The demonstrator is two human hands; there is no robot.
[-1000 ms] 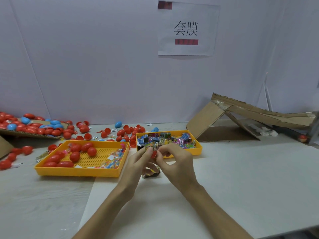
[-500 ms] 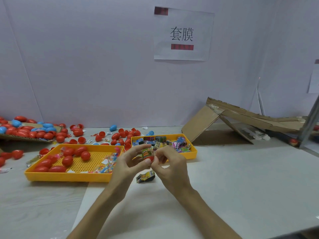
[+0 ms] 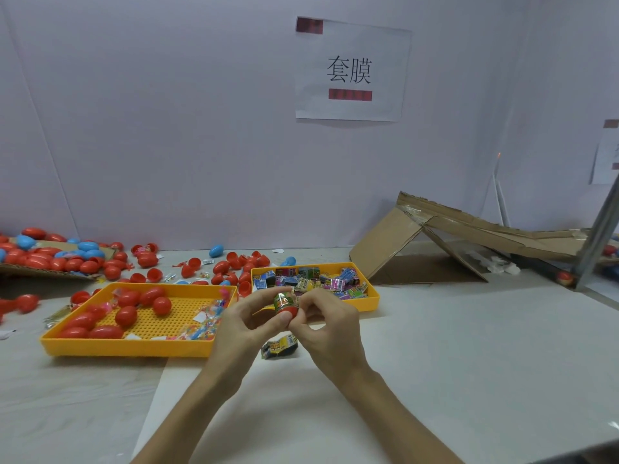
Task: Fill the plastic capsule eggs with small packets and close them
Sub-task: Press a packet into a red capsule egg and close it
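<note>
Head view. Both hands meet above the white table (image 3: 469, 363), just below frame centre. Left hand (image 3: 248, 324): thumb and curled fingers pinch a red egg half (image 3: 290, 311), open end facing up and away. Right hand (image 3: 330, 326): fingers curled, thumb and fingertips pinching a green foil packet (image 3: 283, 299) that sits in the mouth of the egg half and sticks out above its rim; how deep it sits cannot be told. At 6 o'clock from the egg half, a loose crumpled packet (image 3: 279, 346) lies on the table between the two wrists, apart from both. At 9 o'clock from the hands, large yellow tray (image 3: 134, 348) with a perforated floor: closed red eggs (image 3: 127, 316) in its left part, clear-wrapped coloured bits (image 3: 204, 324) in its right part. At 12 to 1 o'clock, just behind the hands, small yellow tray (image 3: 372, 298) heaped with assorted packets (image 3: 311, 279). At 10 o'clock, loose red and blue eggs (image 3: 50, 256) scattered on the table and piled on a cardboard sheet at the far left edge. At 2 o'clock, a collapsed cardboard box (image 3: 385, 249) leaning near the wall. At 12 o'clock, high on the wall, a paper sign (image 3: 351, 70) with two printed characters.
</note>
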